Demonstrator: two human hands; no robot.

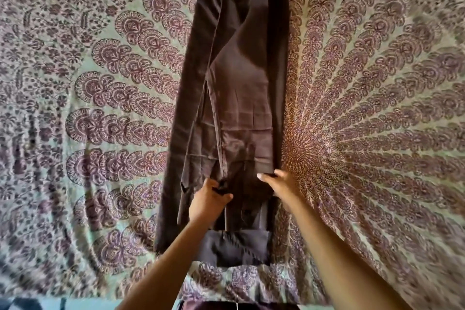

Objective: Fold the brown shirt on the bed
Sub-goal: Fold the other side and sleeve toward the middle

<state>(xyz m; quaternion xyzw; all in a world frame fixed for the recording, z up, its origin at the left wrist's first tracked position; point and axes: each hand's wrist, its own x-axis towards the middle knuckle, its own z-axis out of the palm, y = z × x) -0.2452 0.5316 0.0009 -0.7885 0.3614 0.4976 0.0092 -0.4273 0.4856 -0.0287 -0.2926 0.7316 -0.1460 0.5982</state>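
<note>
Brown shirt (239, 83): lies flat on the bed, its sides turned in to make one long narrow strip running straight away from the person. Creased layers overlap along its length.
Near end of shirt: a darker band of cloth (236, 246) lies crosswise at the end closest to the person, partly under the left forearm.
Left hand (210, 199): on the near left part of the shirt. The fingers are curled tight round a small bunch of cloth with the thumb closed against it. Grip narrow, holding shirt cloth.
Right hand (279, 184): at the shirt's near right edge, slightly farther up the strip than the left hand. The thumb lies on top of the upper layer's corner, with the fingers at the edge beside it. Pinch narrow, holding that layer; whether the fingers pass beneath the cloth cannot be told.
Between the hands: both sit on the same strip, apart, with dark cloth between them.
Forearms: bare, reaching in from the near side. The left crosses the shirt's near left corner and the right runs beside its right edge.
Bedspread (100, 108): pale, printed with purple-brown feather motifs, showing on all sides of the shirt. The centre of its round pattern (295, 152) sits just right of the shirt, just beyond the right hand.
Picture quality: outer edges blurred.
</note>
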